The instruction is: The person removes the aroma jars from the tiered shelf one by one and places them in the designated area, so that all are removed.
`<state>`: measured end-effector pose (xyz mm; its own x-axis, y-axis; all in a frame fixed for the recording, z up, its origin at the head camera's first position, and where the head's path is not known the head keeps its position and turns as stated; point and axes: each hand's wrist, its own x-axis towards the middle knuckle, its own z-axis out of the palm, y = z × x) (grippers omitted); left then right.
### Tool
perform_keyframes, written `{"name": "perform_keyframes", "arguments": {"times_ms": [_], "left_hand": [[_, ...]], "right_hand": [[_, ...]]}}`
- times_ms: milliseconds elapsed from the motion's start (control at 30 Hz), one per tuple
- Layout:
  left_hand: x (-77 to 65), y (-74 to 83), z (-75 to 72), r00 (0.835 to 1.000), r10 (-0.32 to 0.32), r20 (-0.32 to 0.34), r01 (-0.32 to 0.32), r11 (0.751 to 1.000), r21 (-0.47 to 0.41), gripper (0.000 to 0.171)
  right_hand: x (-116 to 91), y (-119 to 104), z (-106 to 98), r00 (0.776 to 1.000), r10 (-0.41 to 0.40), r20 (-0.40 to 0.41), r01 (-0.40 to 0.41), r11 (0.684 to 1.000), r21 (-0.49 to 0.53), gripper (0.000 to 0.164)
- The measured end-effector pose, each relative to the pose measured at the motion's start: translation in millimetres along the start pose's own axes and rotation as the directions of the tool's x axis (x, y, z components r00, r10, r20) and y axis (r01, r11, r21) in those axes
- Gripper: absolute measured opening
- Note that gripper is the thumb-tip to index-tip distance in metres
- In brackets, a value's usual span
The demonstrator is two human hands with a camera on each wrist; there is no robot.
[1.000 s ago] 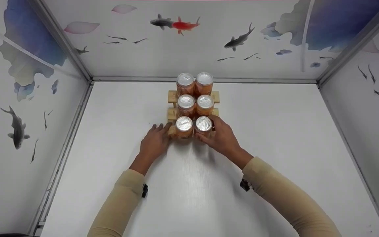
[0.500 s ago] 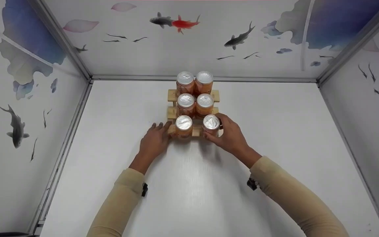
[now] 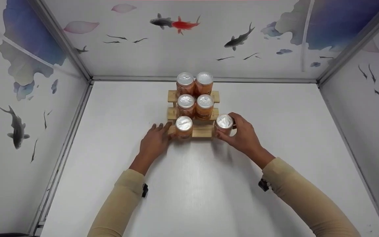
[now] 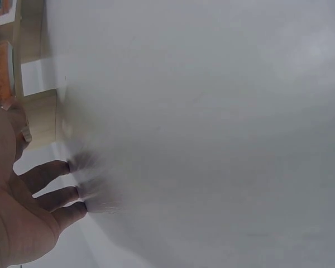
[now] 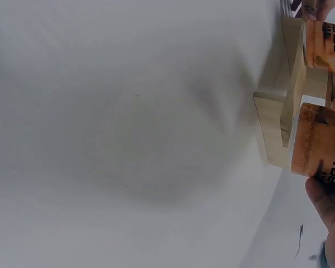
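In the head view, my right hand (image 3: 245, 136) grips an orange can (image 3: 224, 121) with a silvery lid, thumb at its front and fingers behind. The can is upright at the right end of the lowest step of a wooden stepped rack (image 3: 202, 130). Dark lettering shows on this can (image 5: 321, 142) in the right wrist view. My left hand (image 3: 155, 141) holds the left end of that step between thumb and index finger. Its other fingers (image 4: 58, 198) stretch down to the table in the left wrist view. Another can (image 3: 184, 125) stands on the step's left part.
Two cans stand on the middle step, including one at right (image 3: 205, 105), and two on the top step, including one at left (image 3: 185, 82). The rack is near the back wall (image 3: 127, 59) of a white table (image 3: 183, 197). Side walls with painted fish flank it.
The right hand has slid the front right can rightward, away from its neighbour, baring the lowest step between them. The left hand has stayed at the rack's left end.
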<state>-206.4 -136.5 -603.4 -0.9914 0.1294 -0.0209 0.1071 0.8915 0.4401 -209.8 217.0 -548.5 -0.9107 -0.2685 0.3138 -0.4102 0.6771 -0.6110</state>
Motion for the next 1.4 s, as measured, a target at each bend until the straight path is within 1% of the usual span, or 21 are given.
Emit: {"name": "perform_keyframes", "arguments": {"times_ms": [133, 467, 633, 733, 900, 1100, 1400], "left_hand": [[-0.1, -1.0, 0.0, 1.000, 0.003, 0.003, -0.003, 1.000, -0.008, 0.056], [0.9, 0.8, -1.5, 1.000, 0.001, 0.024, -0.002, 1.000, 0.019, 0.056], [1.2, 1.3, -2.6, 1.000, -0.014, 0.026, 0.014, 0.999, 0.030, 0.056], [1.2, 1.0, -2.5, 1.000, -0.013, 0.024, 0.012, 0.999, 0.033, 0.056], [2.3, 0.4, -1.9, 0.999, -0.015, 0.034, 0.014, 0.999, 0.030, 0.055], [2.2, -1.2, -0.9, 1.000, -0.008, 0.030, 0.008, 1.000, 0.003, 0.054], [0.8, -1.9, -2.1, 1.000, 0.010, 0.021, -0.009, 1.000, -0.025, 0.053]], "right_hand": [[-0.1, 7.3, -6.1, 1.000, 0.002, -0.011, -0.002, 1.000, -0.003, 0.077], [0.6, 22.8, -14.6, 0.999, 0.045, -0.025, -0.045, 0.999, -0.018, 0.078], [4.4, 32.0, -15.7, 0.997, 0.069, -0.022, -0.070, 0.997, -0.031, 0.078], [6.9, 37.5, -15.9, 0.996, 0.085, -0.022, -0.086, 0.995, -0.043, 0.077], [11.5, 44.7, -16.7, 0.993, 0.114, -0.030, -0.115, 0.993, -0.022, 0.076], [16.5, 53.1, -16.0, 0.990, 0.133, -0.048, -0.133, 0.991, -0.006, 0.072], [20.7, 58.5, -12.6, 0.983, 0.182, -0.030, -0.181, 0.983, 0.028, 0.070]]}}
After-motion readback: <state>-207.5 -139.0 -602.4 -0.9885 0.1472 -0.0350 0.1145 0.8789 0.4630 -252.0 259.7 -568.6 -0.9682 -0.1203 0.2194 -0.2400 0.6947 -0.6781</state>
